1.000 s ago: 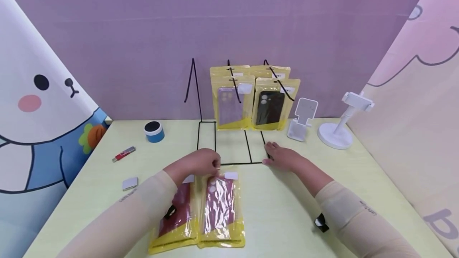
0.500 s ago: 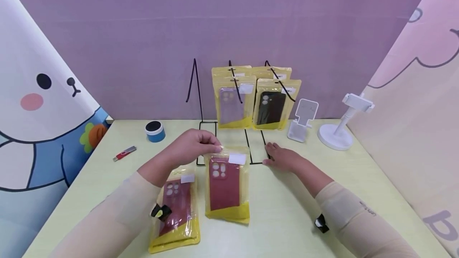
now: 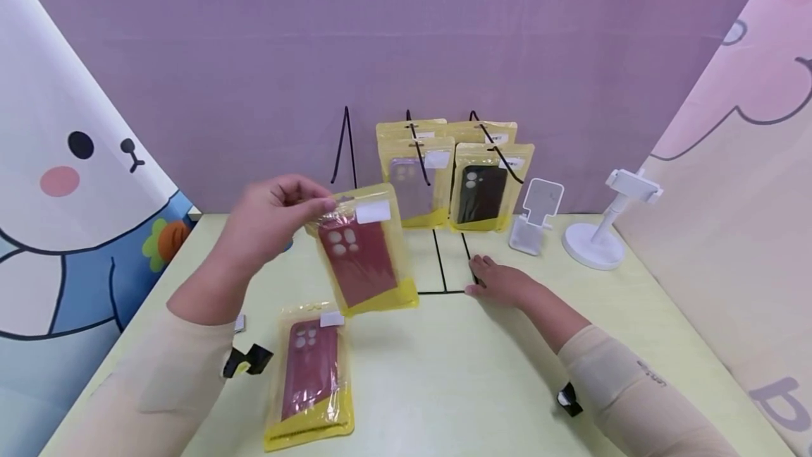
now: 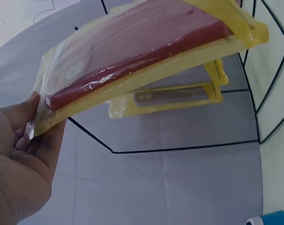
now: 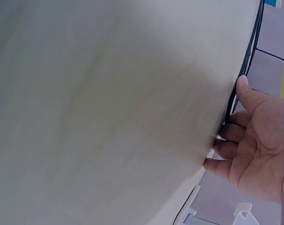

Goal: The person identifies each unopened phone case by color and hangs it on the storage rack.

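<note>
My left hand [image 3: 263,221] pinches the top edge of a yellow pouch with a red phone case [image 3: 364,259] in it, raised off the table and tilted. In the left wrist view, this packaged phone case [image 4: 146,51] is between thumb and fingers. A second packaged red phone case [image 3: 311,372] lies on the table below. On the black wire rack [image 3: 440,259] hang packaged cases, a purple one [image 3: 409,189] and a black one [image 3: 481,192] in front. My right hand [image 3: 501,282] rests at the rack base's front right corner, thumb and fingertips touching wire and table.
A white folding phone stand [image 3: 536,217] and a white round-based stand [image 3: 594,245] stand right of the rack. A blue jar [image 4: 275,219] shows in the left wrist view. One small grey block [image 3: 239,323] is partly hidden by the left arm.
My left hand has lifted the packaged red phone case off the table, then moved it up and left, toward the rack's left hook. The right hand stays at the rack's base.
</note>
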Demonstrator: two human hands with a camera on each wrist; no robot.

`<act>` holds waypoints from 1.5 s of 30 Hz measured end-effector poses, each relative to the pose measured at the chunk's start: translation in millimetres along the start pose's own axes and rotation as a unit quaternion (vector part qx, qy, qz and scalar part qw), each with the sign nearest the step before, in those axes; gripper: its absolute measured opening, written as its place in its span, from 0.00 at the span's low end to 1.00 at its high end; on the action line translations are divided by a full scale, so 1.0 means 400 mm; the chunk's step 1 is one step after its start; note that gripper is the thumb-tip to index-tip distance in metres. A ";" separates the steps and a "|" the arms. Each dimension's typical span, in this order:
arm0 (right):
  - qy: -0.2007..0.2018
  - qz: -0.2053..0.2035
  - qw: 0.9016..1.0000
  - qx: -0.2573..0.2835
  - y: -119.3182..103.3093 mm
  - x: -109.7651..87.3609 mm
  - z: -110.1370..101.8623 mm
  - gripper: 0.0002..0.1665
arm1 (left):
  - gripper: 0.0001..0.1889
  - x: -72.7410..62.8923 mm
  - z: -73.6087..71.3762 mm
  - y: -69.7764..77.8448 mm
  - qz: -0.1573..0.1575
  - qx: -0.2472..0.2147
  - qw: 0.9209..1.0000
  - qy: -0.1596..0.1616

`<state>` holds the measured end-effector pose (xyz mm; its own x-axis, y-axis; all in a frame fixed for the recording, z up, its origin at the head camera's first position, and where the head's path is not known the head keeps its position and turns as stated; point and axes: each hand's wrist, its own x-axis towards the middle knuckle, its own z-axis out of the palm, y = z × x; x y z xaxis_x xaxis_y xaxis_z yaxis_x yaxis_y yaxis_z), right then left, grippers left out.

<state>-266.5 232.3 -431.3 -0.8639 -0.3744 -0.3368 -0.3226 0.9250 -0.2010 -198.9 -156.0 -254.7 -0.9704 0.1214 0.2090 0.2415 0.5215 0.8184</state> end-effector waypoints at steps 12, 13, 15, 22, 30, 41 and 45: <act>0.005 0.000 1.000 0.004 0.013 -0.009 0.006 0.42 | 0.23 0.065 -0.019 -0.014 -0.012 0.060 0.997 0.036; 0.004 0.002 1.000 0.005 0.014 -0.009 0.006 0.43 | 0.23 0.072 -0.017 -0.014 -0.011 0.062 0.997 0.033; 0.003 0.004 1.000 0.005 0.017 -0.008 0.006 0.43 | 0.22 0.084 -0.014 -0.016 -0.008 0.066 0.997 0.028; 0.003 0.001 1.000 0.003 0.020 -0.006 0.005 0.43 | 0.20 0.125 -0.011 -0.026 0.000 0.083 0.996 0.025; 0.003 0.002 1.000 -0.001 0.019 -0.005 0.000 0.44 | 0.20 0.172 -0.018 -0.022 0.002 0.098 0.995 0.032; 0.006 0.001 1.000 -0.010 0.011 -0.006 -0.009 0.44 | 0.21 0.240 -0.027 -0.032 -0.005 0.119 0.992 0.045; 0.003 0.002 1.000 -0.012 0.006 -0.006 -0.012 0.44 | 0.21 0.264 -0.030 -0.034 -0.005 0.128 0.990 0.050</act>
<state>-267.1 235.8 -426.4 -0.8679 -0.3702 -0.3311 -0.3284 0.9279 -0.1767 -304.6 -160.4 -237.2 -0.9636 0.0374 0.2648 0.2096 0.7209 0.6606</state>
